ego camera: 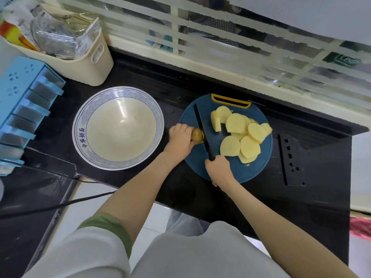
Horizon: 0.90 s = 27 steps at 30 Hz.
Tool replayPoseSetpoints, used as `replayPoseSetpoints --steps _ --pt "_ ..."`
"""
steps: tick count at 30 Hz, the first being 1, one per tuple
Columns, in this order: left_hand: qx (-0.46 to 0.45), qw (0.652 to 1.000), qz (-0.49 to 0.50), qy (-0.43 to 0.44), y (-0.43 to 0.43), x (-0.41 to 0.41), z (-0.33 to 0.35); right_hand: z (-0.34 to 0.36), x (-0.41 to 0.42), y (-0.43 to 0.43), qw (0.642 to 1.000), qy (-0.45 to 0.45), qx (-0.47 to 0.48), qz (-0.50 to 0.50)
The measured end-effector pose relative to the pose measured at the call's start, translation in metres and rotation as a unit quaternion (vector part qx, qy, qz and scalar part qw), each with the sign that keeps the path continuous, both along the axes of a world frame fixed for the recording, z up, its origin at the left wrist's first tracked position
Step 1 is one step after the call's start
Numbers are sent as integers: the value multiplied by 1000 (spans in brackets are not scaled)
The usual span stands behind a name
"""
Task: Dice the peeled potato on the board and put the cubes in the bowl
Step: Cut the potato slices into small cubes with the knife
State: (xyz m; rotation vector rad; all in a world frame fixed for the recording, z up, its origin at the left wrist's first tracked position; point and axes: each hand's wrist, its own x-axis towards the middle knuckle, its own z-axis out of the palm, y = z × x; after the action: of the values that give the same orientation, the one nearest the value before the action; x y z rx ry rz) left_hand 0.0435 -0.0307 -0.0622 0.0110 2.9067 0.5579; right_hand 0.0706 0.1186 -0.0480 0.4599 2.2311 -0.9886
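Looking down from my head: my left hand (pixel 181 140) curls its fingers over the potato end (pixel 197 135) at the left edge of the cutting board (pixel 259 166). My right hand (pixel 218 169) grips the black knife (pixel 201 129), with the blade against that end. Slices (pixel 241 135) are piled toward the board's right edge. The bowl (pixel 80 125) sits on the counter just left of the board.

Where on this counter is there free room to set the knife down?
Bare counter lies behind the bowl and board, and right of the black perforated plate. Slices crowd the board's right half; the left hand, holding the potato end, fills the bowl-board gap.
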Motion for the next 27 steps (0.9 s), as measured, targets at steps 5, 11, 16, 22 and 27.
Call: replayPoseSetpoints --steps 5,11,16,22,27 --pt "7 1000 -14 2 -2 2 1 5 -13 -4 999 -29 8 41" --pt "20 1000 -10 -14 -3 2 5 12 -14 -2 996 -47 -65 -45" --pt "16 999 36 -21 0 1 6 23 -2 6 998 3 -60 -12" --pt "-25 998 55 -3 5 5 4 30 1 7 998 13 -56 -9" --pt "-23 999 42 -14 4 -1 5 30 2 5 999 7 -53 -1"
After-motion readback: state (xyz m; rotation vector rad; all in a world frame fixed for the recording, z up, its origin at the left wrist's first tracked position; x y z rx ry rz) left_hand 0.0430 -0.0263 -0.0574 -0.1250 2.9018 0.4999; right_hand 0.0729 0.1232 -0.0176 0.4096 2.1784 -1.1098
